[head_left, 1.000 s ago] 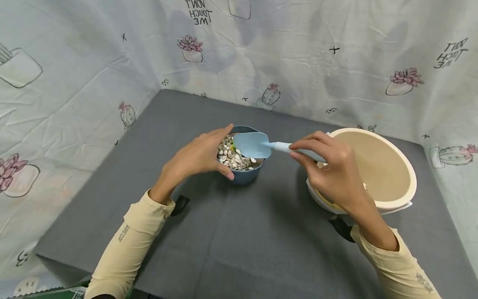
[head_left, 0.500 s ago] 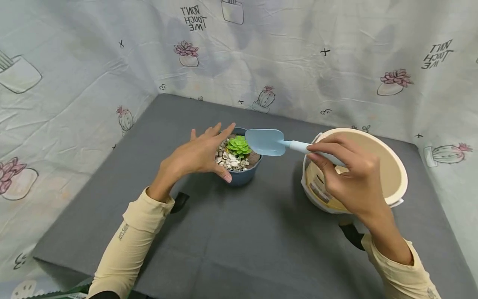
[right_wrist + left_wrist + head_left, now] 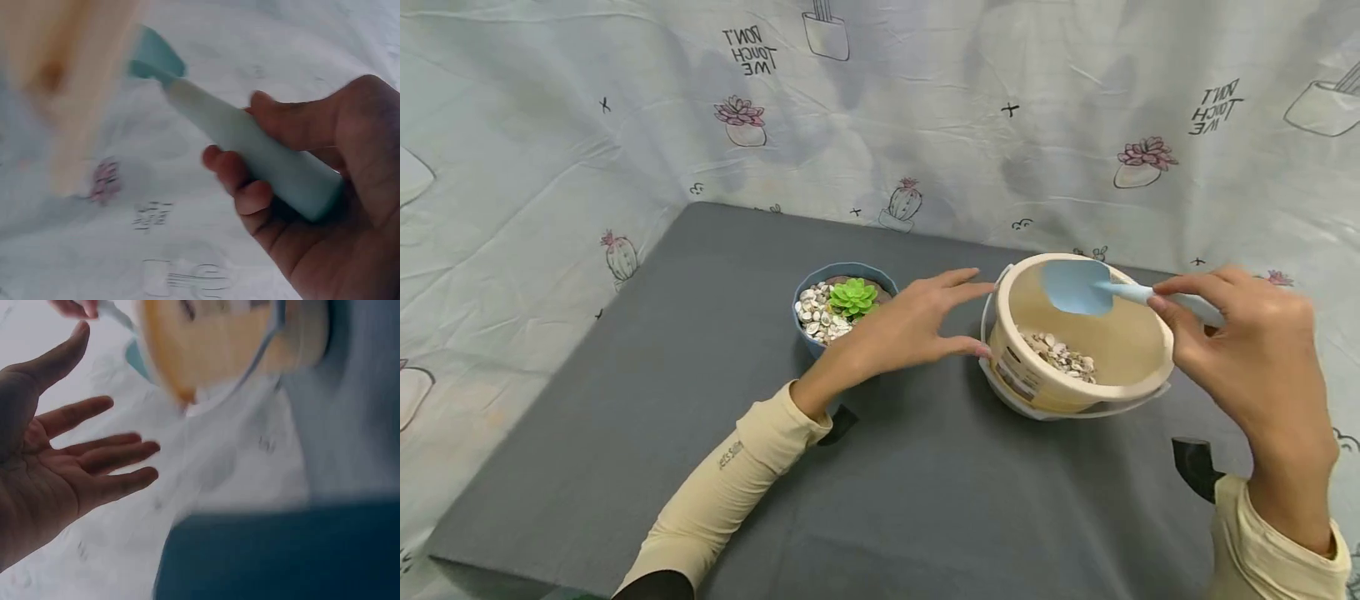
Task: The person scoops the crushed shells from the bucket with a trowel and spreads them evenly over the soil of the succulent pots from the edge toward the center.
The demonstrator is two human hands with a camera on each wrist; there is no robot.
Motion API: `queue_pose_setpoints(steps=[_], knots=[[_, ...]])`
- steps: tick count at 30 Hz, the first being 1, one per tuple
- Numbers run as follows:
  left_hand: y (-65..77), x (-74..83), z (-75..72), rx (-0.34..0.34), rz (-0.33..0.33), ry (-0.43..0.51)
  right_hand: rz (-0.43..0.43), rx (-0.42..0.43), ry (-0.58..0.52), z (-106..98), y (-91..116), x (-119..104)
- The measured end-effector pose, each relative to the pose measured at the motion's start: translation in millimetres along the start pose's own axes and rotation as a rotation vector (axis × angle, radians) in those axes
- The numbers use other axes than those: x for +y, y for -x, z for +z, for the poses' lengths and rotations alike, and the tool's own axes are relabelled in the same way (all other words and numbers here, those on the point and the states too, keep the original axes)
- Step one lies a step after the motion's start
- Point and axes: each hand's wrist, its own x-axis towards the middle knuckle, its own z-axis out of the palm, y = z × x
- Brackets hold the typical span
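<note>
Right-hand grip [image 3: 1255, 342] clamped on the trowel [image 3: 1078, 287], long axis pointing left, apparently above the bucket [image 3: 1127, 342]; shells [image 3: 1063, 358] lie inside, near-left. Left-hand grip [image 3: 913, 325]: fingers apart, just left of the bucket.

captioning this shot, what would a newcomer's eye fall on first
Probably the vivid green plant in the blue pot, near the middle of the head view. Next, the light blue trowel that the right hand holds, its blade seen against the cream bucket.
</note>
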Motion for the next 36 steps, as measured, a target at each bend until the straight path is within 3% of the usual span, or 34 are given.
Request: queue_pose_setpoints(steps=[5,9,16,20,23,32,36], knots=[[-25.8,14.6,28.1,-0.014,-0.011,0.006,-0.099,-0.16,0.168,19,10,19],[-33.2,16.9,42.0,0.003,-0.017,-0.014,-0.13,-0.273,0.232,37,15,21],[-33.5,13.2,43.9,0.051,-0.015,-0.022,-0.034,-0.502,0.269,48,1,17],[-34.9,13.1,45.5,0.042,0.003,-0.03,0.004,-0.517,0.235,52,-6,21],[-34.3,13.3,47.2,0.05,0.011,-0.03,0.063,-0.495,0.193,53,-9,26],[-31.8,12.9,50.4,0.07,0.05,-0.017,0.451,-0.548,-0.013,58,-18,41],[-35.2,12.7,50.9,0.09,0.066,-0.014,0.569,-0.552,-0.112,53,-20,45]])
